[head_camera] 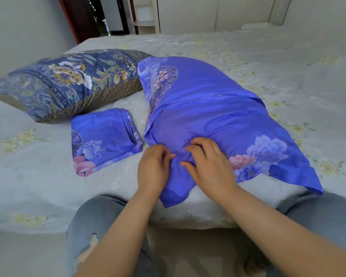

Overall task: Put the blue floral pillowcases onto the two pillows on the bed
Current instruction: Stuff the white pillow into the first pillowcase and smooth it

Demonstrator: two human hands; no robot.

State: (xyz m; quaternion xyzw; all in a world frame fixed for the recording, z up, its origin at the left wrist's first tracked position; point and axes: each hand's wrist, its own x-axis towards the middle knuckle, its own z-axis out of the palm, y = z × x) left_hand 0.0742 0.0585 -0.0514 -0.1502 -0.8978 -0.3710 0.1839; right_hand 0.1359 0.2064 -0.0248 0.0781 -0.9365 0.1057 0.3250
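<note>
Pillowcase point(204, 108): covers one pillow; both hands pinch its loose near edge at 6 o'clock, probably to close it.
Left hand point(153, 166): pinching fabric.
Right hand point(206, 162): pinching fabric.
Folded pillowcase point(104, 138): waits at 9 o'clock for the patterned pillow point(68, 82).

The pillow inside the blue pillowcase point(204, 108) is fully hidden; the bed point(288, 76) runs off-frame at three and nine o'clock.

hands point(186, 164) on blue pillowcase point(208, 108)
</note>
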